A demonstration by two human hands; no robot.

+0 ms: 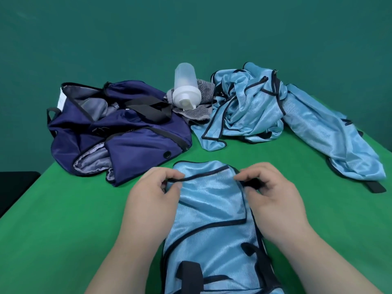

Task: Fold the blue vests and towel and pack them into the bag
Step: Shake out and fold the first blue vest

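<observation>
Left hand (154,188) is pinching the dark trim of a light blue vest (212,211) between thumb and forefinger, with the other fingers curling in. Right hand (273,194) is gripping the same trim on the opposite side, fingers curling round the dark edge. The folded top flap is stretching between the two grips, and its far edge is lying just beyond the fingertips. I cannot tell if the pinched edge is lifting off the layer below. The rest of the vest is running back from the grips toward the person. It is lying flat on the green table (63,219) between the forearms, with dark straps showing at the near end.

Beyond and left of the left hand, the navy bag (127,134) is sitting open, near the held vest but apart from it, with grey lining showing. Straight beyond the grips, a clear shaker bottle (186,88) is lying tilted on the grey striped towel (198,114). Beyond the right hand, a crumpled pile of blue vests (248,107) is sitting just beside the towel. Right of the right hand and well apart from it, another vest (331,141) is lying spread along the table's right edge.
</observation>
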